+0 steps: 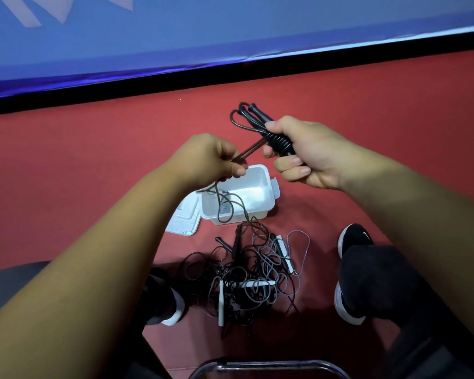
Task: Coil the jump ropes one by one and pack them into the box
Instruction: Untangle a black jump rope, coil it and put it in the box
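My right hand (307, 151) grips the black handles of a black jump rope (260, 120), with cord wound round them and small loops sticking out past the fist. My left hand (211, 157) pinches the same rope's cord, pulled taut between both hands. The loose cord hangs down from my left hand over the open white box (266, 198) on the red floor below. A tangled pile of jump ropes (246, 274), black and grey cords with black and white handles, lies on the floor between my feet.
The box's white lid (184, 217) lies flat beside its left side. My two black shoes (352, 239) stand either side of the pile. A metal chair rail (268, 365) runs along the bottom edge. A blue barrier (230, 31) with a black base borders the red floor.
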A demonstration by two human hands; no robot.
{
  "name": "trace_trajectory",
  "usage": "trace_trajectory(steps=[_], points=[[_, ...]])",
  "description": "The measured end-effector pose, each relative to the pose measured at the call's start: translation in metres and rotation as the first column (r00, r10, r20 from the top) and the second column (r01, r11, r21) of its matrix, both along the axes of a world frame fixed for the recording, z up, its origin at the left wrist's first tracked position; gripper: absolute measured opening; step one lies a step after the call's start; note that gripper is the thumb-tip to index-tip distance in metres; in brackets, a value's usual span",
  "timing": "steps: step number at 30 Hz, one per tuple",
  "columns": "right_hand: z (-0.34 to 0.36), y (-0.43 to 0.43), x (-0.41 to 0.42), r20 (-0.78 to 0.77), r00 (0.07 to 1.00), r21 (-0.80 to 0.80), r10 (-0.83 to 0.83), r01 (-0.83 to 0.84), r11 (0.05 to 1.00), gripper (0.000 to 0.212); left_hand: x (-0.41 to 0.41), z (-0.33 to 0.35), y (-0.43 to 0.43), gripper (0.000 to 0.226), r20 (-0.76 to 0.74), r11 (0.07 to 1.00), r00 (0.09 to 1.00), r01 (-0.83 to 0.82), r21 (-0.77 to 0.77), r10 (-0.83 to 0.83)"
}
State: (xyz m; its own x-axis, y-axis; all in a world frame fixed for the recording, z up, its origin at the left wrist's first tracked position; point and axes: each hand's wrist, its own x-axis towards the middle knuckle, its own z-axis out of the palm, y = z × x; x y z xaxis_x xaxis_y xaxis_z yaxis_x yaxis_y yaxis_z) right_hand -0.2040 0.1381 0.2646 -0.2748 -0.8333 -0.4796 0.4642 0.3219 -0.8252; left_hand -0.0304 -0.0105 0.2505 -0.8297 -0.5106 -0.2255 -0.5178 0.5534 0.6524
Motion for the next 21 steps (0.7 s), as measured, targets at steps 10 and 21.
trace_trajectory(steps=[10, 21], points=[[0.013, 0.014, 0.015, 0.024, 0.892, -0.017, 0.452, -0.452, 0.892, 0.017, 0.010, 0.003, 0.002, 0.015, -0.105, 0.922, 0.975, -0.145, 0.359, 0.194], [0.000, 0.022, 0.015, -0.068, 0.705, 0.197, 0.706, -0.684, 0.702, 0.015, 0.000, 0.033, 0.024, 0.004, -0.345, 0.869, 0.903, -0.060, 0.491, 0.257]])
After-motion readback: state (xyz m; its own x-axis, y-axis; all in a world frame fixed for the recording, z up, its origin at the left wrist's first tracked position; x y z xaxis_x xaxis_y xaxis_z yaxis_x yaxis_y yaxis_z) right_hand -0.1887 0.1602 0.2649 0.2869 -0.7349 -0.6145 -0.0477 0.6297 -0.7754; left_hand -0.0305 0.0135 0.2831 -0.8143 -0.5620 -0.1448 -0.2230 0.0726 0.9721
